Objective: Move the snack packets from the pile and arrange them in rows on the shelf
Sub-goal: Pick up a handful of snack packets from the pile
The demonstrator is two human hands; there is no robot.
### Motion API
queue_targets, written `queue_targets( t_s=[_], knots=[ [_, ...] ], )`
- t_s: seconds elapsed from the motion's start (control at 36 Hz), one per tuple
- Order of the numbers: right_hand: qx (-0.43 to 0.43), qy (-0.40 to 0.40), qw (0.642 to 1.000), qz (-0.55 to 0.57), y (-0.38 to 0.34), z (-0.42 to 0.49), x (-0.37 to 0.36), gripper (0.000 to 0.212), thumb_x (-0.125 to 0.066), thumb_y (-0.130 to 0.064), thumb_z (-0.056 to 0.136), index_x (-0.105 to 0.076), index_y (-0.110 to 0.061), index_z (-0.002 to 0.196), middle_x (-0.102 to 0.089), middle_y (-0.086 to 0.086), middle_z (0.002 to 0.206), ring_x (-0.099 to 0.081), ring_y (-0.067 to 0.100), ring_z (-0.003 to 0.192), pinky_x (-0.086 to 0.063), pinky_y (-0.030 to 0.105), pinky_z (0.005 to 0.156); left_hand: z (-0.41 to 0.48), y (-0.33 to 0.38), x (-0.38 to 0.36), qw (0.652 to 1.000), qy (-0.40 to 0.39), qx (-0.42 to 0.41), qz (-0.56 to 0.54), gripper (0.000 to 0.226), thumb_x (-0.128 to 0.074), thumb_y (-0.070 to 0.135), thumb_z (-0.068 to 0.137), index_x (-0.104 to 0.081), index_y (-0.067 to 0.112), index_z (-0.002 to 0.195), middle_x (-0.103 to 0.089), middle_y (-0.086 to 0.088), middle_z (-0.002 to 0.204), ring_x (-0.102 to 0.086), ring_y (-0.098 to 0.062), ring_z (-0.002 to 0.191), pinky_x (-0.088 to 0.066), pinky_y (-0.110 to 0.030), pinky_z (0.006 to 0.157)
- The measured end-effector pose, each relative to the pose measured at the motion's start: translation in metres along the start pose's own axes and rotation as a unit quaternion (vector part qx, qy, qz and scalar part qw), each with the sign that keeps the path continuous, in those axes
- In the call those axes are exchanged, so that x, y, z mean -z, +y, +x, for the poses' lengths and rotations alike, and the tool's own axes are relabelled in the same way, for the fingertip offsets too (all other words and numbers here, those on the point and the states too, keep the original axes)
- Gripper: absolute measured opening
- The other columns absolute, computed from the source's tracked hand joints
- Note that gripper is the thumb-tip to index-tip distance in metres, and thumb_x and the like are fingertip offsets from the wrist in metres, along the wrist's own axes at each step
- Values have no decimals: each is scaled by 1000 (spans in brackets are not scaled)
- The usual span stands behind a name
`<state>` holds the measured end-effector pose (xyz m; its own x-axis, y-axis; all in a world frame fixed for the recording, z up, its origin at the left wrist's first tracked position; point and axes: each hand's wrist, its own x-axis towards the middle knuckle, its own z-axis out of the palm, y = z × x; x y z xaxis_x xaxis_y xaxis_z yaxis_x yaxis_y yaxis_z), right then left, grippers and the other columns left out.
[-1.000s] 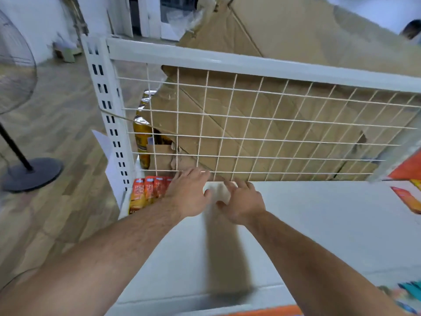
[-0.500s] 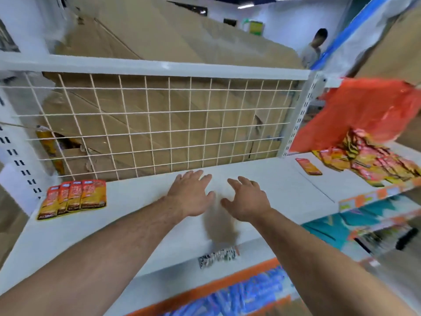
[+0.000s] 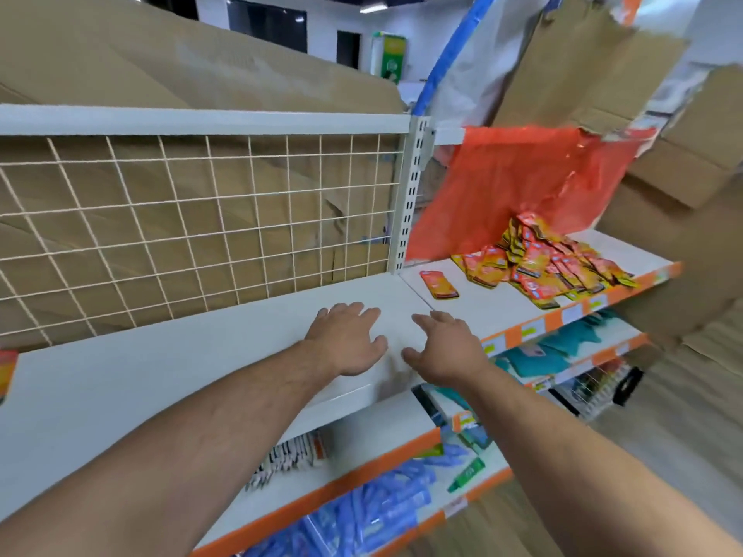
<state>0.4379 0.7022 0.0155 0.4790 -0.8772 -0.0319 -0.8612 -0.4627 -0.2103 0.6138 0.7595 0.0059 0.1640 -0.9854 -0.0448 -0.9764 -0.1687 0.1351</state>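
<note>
— Nothing gripped on either side: my left hand (image 3: pixel 345 339) and right hand (image 3: pixel 446 347) are spread flat, palms down, side by side low over the white metal shelf board (image 3: pixel 181 367). Whether they touch it, I cannot tell.

— Which step are you on?

— Between packets, I judge: hands empty, a fresh pick due. The heap of red-and-yellow foil snack packets (image 3: pixel 542 263) lies on the adjoining shelf section to my right, in front of a crumpled orange plastic bag (image 3: pixel 502 182). One flat red single packet (image 3: pixel 439 284) lies apart from the heap, nearer my right hand.

— And the next move?

— Take the right hand across the seam, pinch a few packets off the heap's near edge, then set them leftward on this board. A red-orange packet edge (image 3: pixel 7 369) shows at the far left, so I take it the row runs from there.

— How do the packets look?

— Small, flat, glossy, probably slippery, tumbled over one another at all angles.
</note>
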Motion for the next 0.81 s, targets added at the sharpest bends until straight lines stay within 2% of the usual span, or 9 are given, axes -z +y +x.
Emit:
queue_targets(
  t_s=[0.22, 0.44, 0.58, 0.81],
  knots=[
    [-42, 12, 999, 14, 80, 38, 14, 72, -58, -53, 90, -34, -28, 153, -29, 5, 160, -33, 29, 142, -37, 45, 112, 80, 68, -16, 999, -14, -52, 5, 65, -31, 59, 97, -24, 31, 156, -23, -1, 163, -24, -25, 147, -18, -45, 121],
    [-83, 5, 997, 2, 158, 105, 23, 71, -58, -50, 91, -34, -27, 153, -28, 6, 160, -32, 30, 142, -37, 46, 112, 190, 118, -32, 994, 8, -105, -8, 60, -37, 57, 94, -37, 32, 149, -43, -2, 151, -40, -27, 136, -33, -44, 112],
    [-92, 8, 996, 5, 194, 148, 32, 69, -63, -48, 86, -43, -23, 147, -42, 12, 150, -43, 33, 135, -42, 43, 108, 250, 135, -36, 993, 16, -119, 7, 62, -35, 56, 93, -36, 28, 149, -44, -5, 148, -42, -28, 135, -35, -42, 110],
    [-105, -11, 994, 20, 228, 206, 35, 55, -58, -44, 92, -51, -19, 140, -54, 11, 135, -54, 31, 122, -49, 39, 97, 316, 148, -40, 993, 4, -116, 0, 60, -37, 53, 95, -36, 26, 149, -46, -5, 145, -42, -29, 132, -36, -43, 109]
  ],
)
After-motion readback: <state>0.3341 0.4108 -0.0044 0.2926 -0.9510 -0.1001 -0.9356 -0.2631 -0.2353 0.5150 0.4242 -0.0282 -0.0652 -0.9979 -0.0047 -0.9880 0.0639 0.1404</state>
